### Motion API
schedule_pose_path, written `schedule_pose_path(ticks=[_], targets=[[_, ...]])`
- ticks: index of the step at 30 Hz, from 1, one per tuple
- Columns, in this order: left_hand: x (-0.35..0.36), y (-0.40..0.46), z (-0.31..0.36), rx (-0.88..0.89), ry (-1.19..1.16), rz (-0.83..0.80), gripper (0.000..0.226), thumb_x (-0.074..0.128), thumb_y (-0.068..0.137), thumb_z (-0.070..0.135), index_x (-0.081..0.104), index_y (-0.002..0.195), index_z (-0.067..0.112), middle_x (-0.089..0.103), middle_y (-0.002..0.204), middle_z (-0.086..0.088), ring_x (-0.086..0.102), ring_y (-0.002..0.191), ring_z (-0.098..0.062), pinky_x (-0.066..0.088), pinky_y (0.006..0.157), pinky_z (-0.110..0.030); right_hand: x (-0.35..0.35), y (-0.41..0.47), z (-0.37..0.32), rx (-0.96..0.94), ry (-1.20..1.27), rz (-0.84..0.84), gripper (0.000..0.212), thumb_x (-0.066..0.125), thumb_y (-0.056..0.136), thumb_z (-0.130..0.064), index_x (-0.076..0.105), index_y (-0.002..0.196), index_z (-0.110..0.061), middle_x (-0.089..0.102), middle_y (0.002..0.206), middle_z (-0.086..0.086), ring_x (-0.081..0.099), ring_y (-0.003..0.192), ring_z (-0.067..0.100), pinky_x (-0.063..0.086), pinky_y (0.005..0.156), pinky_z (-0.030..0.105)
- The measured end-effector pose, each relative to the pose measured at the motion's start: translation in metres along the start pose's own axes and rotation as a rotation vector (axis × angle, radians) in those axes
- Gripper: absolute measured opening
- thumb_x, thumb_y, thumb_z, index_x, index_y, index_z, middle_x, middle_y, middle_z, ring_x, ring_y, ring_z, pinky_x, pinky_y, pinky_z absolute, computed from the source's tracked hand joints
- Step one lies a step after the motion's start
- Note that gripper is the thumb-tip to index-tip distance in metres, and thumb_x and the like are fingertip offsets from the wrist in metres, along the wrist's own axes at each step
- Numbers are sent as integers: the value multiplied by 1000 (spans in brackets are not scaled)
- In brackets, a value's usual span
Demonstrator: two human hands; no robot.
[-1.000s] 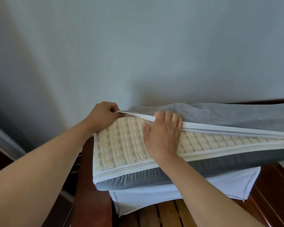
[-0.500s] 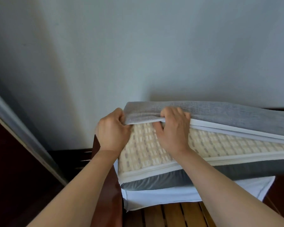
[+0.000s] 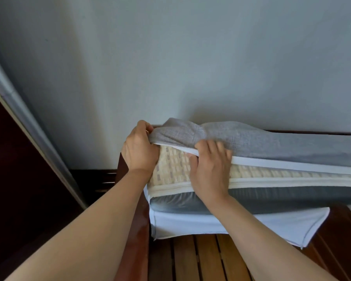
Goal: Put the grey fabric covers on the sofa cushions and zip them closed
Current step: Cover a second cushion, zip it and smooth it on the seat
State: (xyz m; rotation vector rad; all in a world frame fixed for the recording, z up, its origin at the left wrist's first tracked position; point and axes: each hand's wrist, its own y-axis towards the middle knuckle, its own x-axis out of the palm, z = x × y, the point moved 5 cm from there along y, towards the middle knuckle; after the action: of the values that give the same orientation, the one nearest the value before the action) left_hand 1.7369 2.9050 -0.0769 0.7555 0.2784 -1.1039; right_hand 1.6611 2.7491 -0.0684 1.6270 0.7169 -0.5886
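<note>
Grey cover (image 3: 251,138), bunched over the cushion's (image 3: 170,171) left corner, farther across than a second before; woven cushion face less exposed. Cushion lying on the slatted wooden sofa (image 3: 201,258), over a white cloth (image 3: 231,224). Left hand (image 3: 139,151) gripping the cover at the corner, right hand (image 3: 211,169) pinching its white zip edge. Corner nearly seated; zip not yet closed.
</note>
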Motion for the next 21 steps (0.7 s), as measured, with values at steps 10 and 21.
schedule_pose_path(ticks=[10,21], targets=[[-25,-114,13,-386,-154,251,30,49,74,-2,58,95,17,59,89,1,55,86,-25,36,65,-31,-11,-4,2,-190,325,-60,5,45,67,-17,47,67,-13,47,62,-2,48,62,23,26,63,33],[-8,-95,13,-252,-40,300,25,55,77,16,33,86,23,52,74,-2,48,69,-26,29,59,-32,-40,-40,6,-334,307,-377,29,74,71,-23,49,80,-13,53,64,0,45,58,23,24,57,29]])
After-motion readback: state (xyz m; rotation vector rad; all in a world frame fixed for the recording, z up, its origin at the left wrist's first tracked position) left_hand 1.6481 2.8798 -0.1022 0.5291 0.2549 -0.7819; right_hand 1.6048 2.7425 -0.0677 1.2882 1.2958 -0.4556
